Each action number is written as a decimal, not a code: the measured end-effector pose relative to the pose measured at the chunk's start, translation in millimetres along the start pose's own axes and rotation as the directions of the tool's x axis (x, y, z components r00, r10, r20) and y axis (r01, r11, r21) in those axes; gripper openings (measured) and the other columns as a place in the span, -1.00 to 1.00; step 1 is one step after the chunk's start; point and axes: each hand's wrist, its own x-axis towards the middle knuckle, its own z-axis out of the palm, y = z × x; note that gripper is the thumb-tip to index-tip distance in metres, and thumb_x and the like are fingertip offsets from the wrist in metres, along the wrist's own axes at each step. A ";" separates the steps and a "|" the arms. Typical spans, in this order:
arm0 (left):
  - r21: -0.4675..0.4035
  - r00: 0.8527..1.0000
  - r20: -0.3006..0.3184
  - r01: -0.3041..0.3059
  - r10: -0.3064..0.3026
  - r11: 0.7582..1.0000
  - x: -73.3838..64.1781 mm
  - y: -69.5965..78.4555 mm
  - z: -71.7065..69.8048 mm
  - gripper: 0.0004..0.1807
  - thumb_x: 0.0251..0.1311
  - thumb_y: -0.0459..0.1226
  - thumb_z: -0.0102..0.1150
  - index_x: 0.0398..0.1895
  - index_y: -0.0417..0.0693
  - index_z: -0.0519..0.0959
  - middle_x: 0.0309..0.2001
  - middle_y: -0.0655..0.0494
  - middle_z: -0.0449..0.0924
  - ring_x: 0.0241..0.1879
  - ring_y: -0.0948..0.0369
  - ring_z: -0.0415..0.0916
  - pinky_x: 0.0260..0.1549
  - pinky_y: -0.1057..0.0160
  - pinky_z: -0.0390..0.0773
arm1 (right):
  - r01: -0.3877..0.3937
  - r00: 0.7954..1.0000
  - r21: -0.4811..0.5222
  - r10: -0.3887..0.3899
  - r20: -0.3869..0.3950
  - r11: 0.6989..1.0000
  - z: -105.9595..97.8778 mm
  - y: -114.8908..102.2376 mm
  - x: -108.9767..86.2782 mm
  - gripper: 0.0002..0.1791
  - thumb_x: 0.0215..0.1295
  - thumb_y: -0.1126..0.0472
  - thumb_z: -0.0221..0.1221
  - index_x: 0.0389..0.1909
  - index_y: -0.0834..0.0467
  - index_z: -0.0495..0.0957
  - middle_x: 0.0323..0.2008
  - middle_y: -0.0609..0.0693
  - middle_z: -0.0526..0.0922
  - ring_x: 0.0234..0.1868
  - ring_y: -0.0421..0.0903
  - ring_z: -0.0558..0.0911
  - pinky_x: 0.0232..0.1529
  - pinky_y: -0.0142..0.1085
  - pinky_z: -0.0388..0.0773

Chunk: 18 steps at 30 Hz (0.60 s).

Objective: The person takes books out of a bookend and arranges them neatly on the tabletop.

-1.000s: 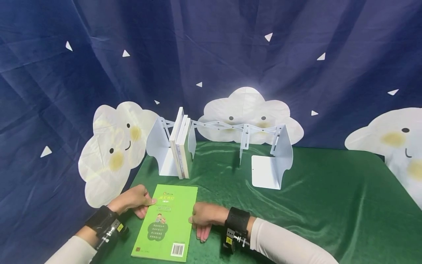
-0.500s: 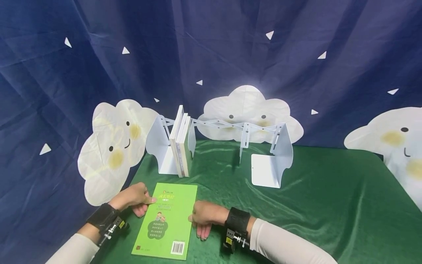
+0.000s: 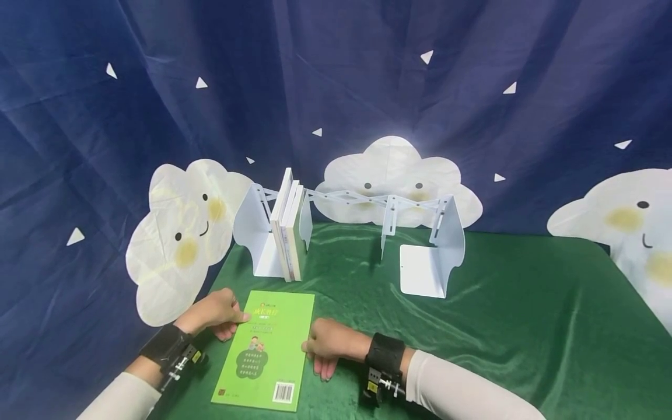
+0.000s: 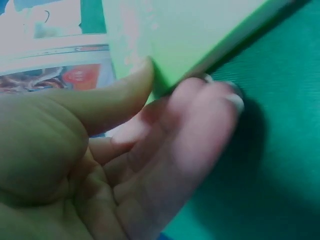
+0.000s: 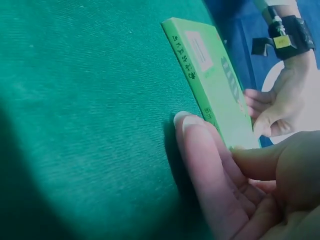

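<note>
A green book [image 3: 265,356] lies back cover up on the green cloth, its barcode toward me. My left hand [image 3: 216,312] pinches its left edge near the far end, thumb on the cover and fingers at the side, as the left wrist view shows with the left thumb [image 4: 120,97]. On the opposite side my right hand [image 3: 331,341] grips the spine edge; in the right wrist view its fingertips [image 5: 197,132] touch the spine and the thumb sits over the cover. Beyond stand several white-edged books [image 3: 290,233] in a white extendable bookend rack [image 3: 247,230].
The rack's right end plate [image 3: 452,245] and its base plate [image 3: 420,270] stand at the middle right, joined to the left by a scissor lattice [image 3: 352,197]. Green cloth [image 3: 535,303] covers the table. A dark blue curtain [image 3: 367,76] with white clouds hangs behind.
Both hands stay at the green book's edges and the book lies where it was. The head view shifts very slightly; the right forearm moves a little to the right.
</note>
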 end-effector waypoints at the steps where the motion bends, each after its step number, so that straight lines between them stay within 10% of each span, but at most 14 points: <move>1: 0.023 1.000 -0.016 -0.013 0.014 1.000 -0.6 1.5 -1.2 -0.71 0.07 -0.25 0.34 -0.64 -0.26 0.54 -0.69 -0.09 0.56 -0.69 0.05 0.56 -0.66 0.15 0.63 | 0.016 1.000 0.011 -0.016 0.004 1.000 -1.2 1.4 -1.9 -0.65 0.37 0.21 0.10 -0.62 0.24 0.59 -0.71 0.17 0.61 -0.72 0.09 0.59 -0.70 -0.14 0.60; 10: 0.257 0.966 -0.180 -0.136 0.185 0.957 -1.2 27.0 -20.7 -0.66 0.12 -0.07 0.29 -0.64 -0.11 0.56 -0.68 0.04 0.53 -0.69 0.16 0.48 -0.66 0.21 0.49 | 0.158 0.985 0.078 -0.163 0.059 0.984 -23.5 12.4 -28.9 -0.73 0.34 0.06 0.14 -0.36 0.21 0.57 -0.56 0.13 0.64 -0.69 0.03 0.58 -0.69 -0.04 0.58; 13: 0.272 0.924 -0.253 -0.217 0.288 0.937 -2.8 39.5 -25.6 -0.66 0.14 0.01 0.25 -0.45 -0.09 0.62 -0.56 0.07 0.59 -0.57 0.19 0.49 -0.55 0.19 0.52 | 0.189 0.981 0.071 -0.191 0.030 0.979 -32.7 14.9 -38.5 -0.70 0.34 0.02 0.14 -0.31 0.22 0.57 -0.52 0.13 0.65 -0.62 0.05 0.60 -0.63 -0.05 0.61; 18: 0.226 0.808 -0.411 -0.358 0.422 0.906 -11.4 70.6 -31.6 -0.39 0.14 0.18 0.17 0.01 -0.14 0.53 -0.18 0.00 0.64 -0.26 0.15 0.56 -0.25 0.08 0.59 | 0.236 0.968 -0.095 -0.242 -0.061 0.967 -47.4 17.4 -55.4 -0.77 0.34 0.00 0.14 -0.32 0.08 0.58 -0.47 0.00 0.67 -0.50 -0.10 0.62 -0.50 -0.28 0.61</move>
